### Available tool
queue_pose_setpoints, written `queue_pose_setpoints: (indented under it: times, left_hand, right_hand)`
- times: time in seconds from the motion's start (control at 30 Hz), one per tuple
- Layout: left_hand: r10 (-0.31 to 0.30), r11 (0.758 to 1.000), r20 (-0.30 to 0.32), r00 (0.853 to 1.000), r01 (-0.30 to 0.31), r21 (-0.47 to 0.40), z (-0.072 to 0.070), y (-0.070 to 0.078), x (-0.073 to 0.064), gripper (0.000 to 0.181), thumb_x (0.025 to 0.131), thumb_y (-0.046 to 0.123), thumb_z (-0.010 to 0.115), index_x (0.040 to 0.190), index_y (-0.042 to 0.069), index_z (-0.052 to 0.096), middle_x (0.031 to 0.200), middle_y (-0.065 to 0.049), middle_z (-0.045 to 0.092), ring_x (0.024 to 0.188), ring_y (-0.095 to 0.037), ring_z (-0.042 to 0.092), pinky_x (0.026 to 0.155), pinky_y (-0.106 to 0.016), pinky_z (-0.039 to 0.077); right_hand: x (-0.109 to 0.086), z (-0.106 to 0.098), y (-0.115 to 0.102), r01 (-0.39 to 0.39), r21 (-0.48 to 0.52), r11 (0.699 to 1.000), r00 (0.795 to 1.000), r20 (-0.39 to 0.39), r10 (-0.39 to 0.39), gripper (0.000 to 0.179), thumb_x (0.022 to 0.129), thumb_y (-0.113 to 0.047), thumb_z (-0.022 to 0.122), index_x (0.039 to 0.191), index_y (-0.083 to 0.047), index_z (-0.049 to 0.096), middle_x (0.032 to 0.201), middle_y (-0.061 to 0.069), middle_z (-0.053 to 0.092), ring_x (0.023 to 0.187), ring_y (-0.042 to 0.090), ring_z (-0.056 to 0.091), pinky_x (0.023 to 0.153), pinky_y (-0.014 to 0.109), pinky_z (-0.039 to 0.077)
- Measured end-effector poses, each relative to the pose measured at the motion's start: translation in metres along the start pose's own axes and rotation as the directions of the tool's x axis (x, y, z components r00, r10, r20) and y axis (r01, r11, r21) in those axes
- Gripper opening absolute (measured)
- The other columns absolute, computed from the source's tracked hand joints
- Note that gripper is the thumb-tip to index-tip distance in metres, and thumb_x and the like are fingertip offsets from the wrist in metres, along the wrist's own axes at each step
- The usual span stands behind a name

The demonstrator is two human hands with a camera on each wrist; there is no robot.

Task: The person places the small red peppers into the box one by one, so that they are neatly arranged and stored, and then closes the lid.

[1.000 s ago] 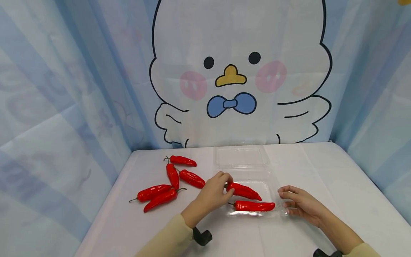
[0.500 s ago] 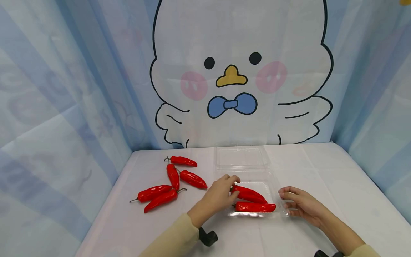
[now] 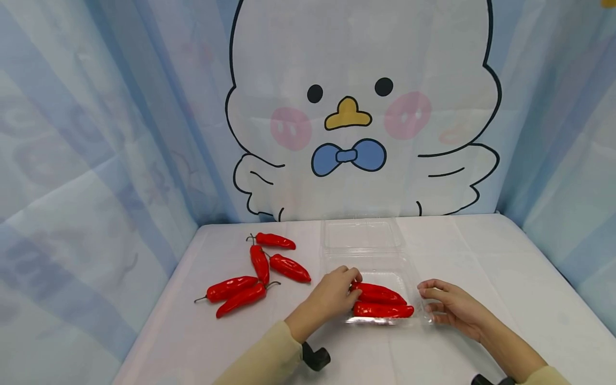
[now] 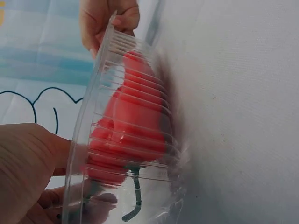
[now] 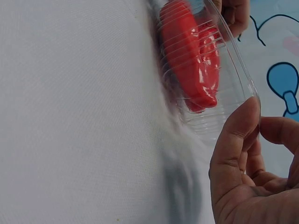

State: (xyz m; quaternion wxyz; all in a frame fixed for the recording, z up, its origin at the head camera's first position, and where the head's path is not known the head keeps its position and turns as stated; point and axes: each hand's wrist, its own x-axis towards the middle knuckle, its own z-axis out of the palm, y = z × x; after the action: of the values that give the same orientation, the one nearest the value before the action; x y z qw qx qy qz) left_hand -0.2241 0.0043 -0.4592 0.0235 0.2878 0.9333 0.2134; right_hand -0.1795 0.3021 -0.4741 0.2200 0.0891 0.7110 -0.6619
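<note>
Two red chili peppers lie side by side in the clear plastic clamshell container (image 3: 404, 267). My left hand (image 3: 333, 291) reaches over its left side and grips the farther chili pepper (image 3: 380, 294) at the stem end. Closer to me lies the other chili pepper (image 3: 383, 310), its dark stem (image 4: 137, 193) showing through the ribbed wall in the left wrist view. On the opposite side, my right hand (image 3: 454, 307) pinches the container's rim between thumb (image 5: 238, 140) and forefinger. The left fingertips are partly hidden behind the plastic and the peppers.
Several more red chili peppers (image 3: 289, 268) lie loose on the white table (image 3: 192, 353) to the left. The container's lid (image 3: 361, 235) is folded back flat behind its base. A curtain with a cartoon bird (image 3: 356, 53) stands right behind the table.
My left hand has moved right and slightly nearer, bringing the farther pepper down alongside the other one. My right hand has stayed at the container's rim.
</note>
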Motion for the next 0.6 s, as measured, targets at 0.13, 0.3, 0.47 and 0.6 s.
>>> queue_pose_setpoints:
  times: [0.13,0.3,0.47,0.6]
  left_hand:
    - [-0.003,1.0,0.007,1.0,0.003,0.007,0.0025,-0.0002,-0.0005,0.021,0.097,0.021,0.072,0.116,0.014,0.067,0.1,0.001,0.066,0.076,-0.005,0.056,0.07,-0.015,0.051]
    - [0.011,1.0,0.002,1.0,-0.011,0.01,0.0051,-0.0001,-0.0007,0.02,0.097,0.02,0.072,0.115,0.014,0.068,0.099,0.001,0.066,0.076,-0.005,0.055,0.07,-0.015,0.051]
    - [0.036,0.999,-0.006,0.999,-0.035,0.024,0.0085,0.0007,-0.0004,0.02,0.096,0.019,0.071,0.114,0.013,0.068,0.097,0.001,0.065,0.074,-0.006,0.055,0.069,-0.016,0.051]
    - [0.031,0.999,0.002,1.0,-0.031,0.036,0.0094,0.0023,0.0004,0.021,0.096,0.021,0.071,0.116,0.013,0.067,0.096,0.001,0.064,0.075,-0.006,0.055,0.07,-0.017,0.051]
  right_hand:
    - [0.0003,0.0001,0.0001,0.001,-0.001,1.0,1.0,0.002,-0.001,0.042,0.106,-0.031,0.058,0.132,0.0,0.047,0.109,0.005,0.057,0.084,0.017,0.062,0.074,0.025,0.061]
    - [0.0004,0.0006,-0.0006,-0.008,0.001,1.0,1.0,-0.002,0.008,0.042,0.106,-0.031,0.058,0.132,-0.001,0.047,0.11,0.005,0.057,0.083,0.016,0.062,0.074,0.025,0.061]
    - [0.0002,0.0014,-0.0015,-0.017,-0.001,1.0,1.0,-0.01,0.017,0.042,0.106,-0.032,0.059,0.133,-0.001,0.047,0.11,0.005,0.057,0.083,0.016,0.061,0.074,0.025,0.06]
    - [0.0,0.0012,-0.002,-0.018,-0.007,1.0,1.0,-0.016,0.018,0.043,0.106,-0.032,0.059,0.133,-0.001,0.046,0.109,0.004,0.058,0.084,0.016,0.061,0.074,0.025,0.06]
